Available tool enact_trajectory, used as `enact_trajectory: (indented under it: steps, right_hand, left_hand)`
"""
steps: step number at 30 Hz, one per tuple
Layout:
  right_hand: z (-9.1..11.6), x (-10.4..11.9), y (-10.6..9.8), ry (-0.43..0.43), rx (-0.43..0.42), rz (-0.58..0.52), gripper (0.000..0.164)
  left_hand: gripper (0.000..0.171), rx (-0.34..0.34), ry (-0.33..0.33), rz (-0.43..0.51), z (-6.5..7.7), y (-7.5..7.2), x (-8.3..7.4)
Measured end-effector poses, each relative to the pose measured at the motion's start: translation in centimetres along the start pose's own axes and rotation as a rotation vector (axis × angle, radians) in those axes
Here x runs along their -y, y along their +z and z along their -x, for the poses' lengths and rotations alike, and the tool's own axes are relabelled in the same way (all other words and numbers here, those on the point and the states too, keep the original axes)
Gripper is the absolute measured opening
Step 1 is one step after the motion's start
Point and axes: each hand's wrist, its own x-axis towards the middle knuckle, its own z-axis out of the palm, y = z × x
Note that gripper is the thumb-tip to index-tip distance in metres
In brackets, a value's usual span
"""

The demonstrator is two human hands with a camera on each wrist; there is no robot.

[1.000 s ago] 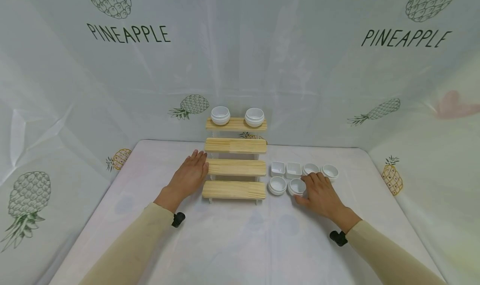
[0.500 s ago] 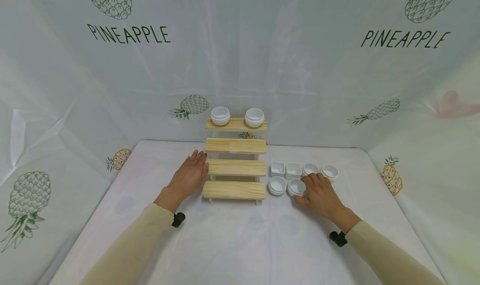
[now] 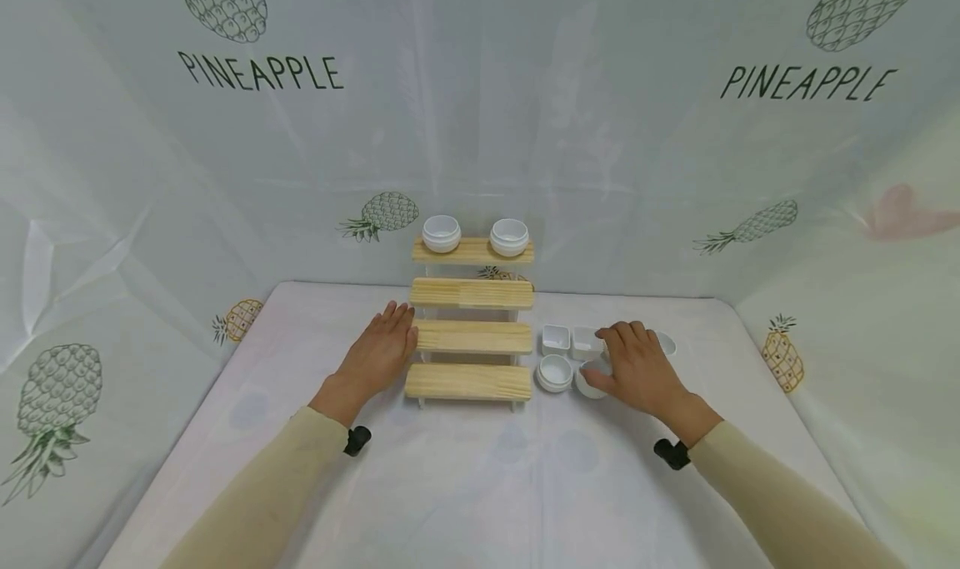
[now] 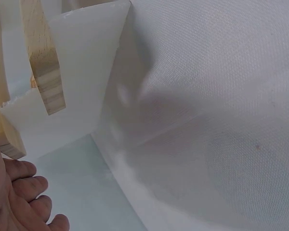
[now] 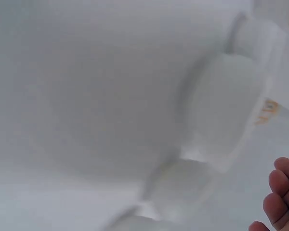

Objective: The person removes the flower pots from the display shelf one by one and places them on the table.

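A stand with several stepped wooden boards [image 3: 472, 337] has a small white round bowl [image 3: 442, 234] and a second bowl [image 3: 509, 237] on its top board. My left hand [image 3: 375, 354] rests at the stand's left side, fingers extended; in the left wrist view its fingers [image 4: 32, 185] lie by a board end. Over the white dishes right of the stand hovers my right hand [image 3: 637, 369], thumb and fingers spread, hiding part of a round bowl [image 3: 588, 386]. The blurred right wrist view has its fingers [image 5: 279, 209] apart from the bowls [image 5: 224, 106], holding nothing.
Another round bowl [image 3: 555, 374] stands near the stand's lower right. Behind it are two square dishes, a left one [image 3: 556, 339] and a right one [image 3: 583, 342]. A bowl [image 3: 667, 344] shows partly beyond my right hand. Pineapple-print sheeting [image 3: 480, 136] surrounds the white table [image 3: 450, 486].
My right hand has let go of the front right bowl and risen slightly up and to the left over it. The left hand stays at the stand.
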Motion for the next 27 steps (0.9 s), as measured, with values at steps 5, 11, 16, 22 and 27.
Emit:
enact_trajectory:
  steps: [5, 11, 16, 22, 27]
  right_hand:
    - [-3.8, 0.5, -1.7, -0.055, -0.088, 0.021, 0.067]
    - [-8.2, 1.6, -3.9, -0.091, -0.142, 0.056, 0.066]
    - [-11.3, 2.3, -5.1, -0.088, -0.159, 0.084, 0.068]
    - [-13.7, 3.2, -6.1, -0.052, -0.140, 0.104, 0.072]
    - [-15.5, 4.1, -6.8, -0.021, -0.089, 0.091, 0.076]
  left_hand:
    - [0.061, -0.009, 0.002, -0.001, 0.1, -0.1, 0.0]
    - [0.060, -0.018, 0.010, -0.009, 0.3, -0.2, -0.2]
    - [0.060, -0.017, 0.011, -0.015, 0.2, -0.2, -0.3]
    - [0.060, -0.014, 0.007, -0.036, 0.1, -0.1, -0.3]
    - [0.059, -0.012, 0.000, -0.043, 0.1, -0.1, -0.3]
